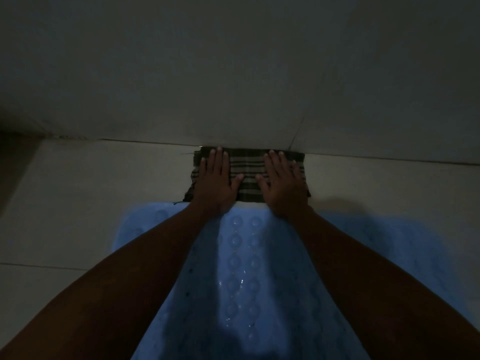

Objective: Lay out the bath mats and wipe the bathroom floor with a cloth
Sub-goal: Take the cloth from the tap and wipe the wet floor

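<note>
Woven striped cloth (248,172); glossy bumpy plastic mat (241,268); smooth floor tiles (104,178).

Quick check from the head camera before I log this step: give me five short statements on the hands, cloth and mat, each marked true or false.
1. Both hands press flat on the cloth. True: the left hand and the right hand lie on it with straight fingers.
2. The cloth is plain white. False: it is dark with pale stripes.
3. The cloth's far edge lies at the foot of the wall. True.
4. The mat is rolled up by the wall. False: the blue mat lies spread on the floor, on the near side of the cloth.
5. The right hand holds the mat. False: it rests on the cloth.
</note>
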